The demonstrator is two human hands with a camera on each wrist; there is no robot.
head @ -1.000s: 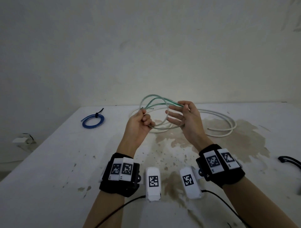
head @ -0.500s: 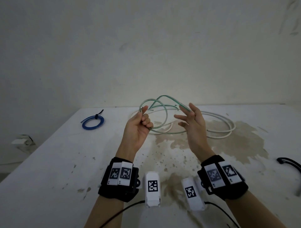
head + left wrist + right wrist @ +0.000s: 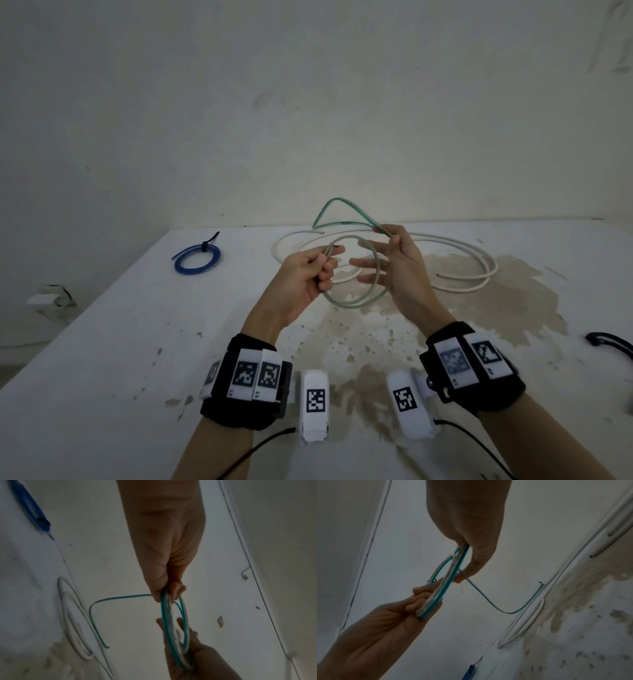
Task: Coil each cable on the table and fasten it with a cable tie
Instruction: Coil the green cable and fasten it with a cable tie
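A thin green cable [image 3: 356, 303] is partly wound into a small coil held above the table. My left hand [image 3: 325, 263] grips the coil's left side, fingers curled round the strands. My right hand [image 3: 380, 240] pinches a strand at the coil's top right between thumb and forefinger, with its other fingers spread through the loop. The loose tail arches up behind the hands and ends free near the table. In the left wrist view the left hand [image 3: 171, 592] pinches the green cable [image 3: 163, 615]. In the right wrist view the right hand [image 3: 467, 566] holds the same green cable [image 3: 448, 580].
A long white cable [image 3: 462, 289] lies in loose loops on the stained table [image 3: 120, 342] behind the hands. At the far left sits a blue cable [image 3: 197, 258], coiled and bound with a black tie. A black looped item [image 3: 609, 346] lies at the right edge.
Both hands have come lower and nearer with the coil. The right hand has gone from loose, spread fingers to pinching a strand, and the tail now arches higher behind them.
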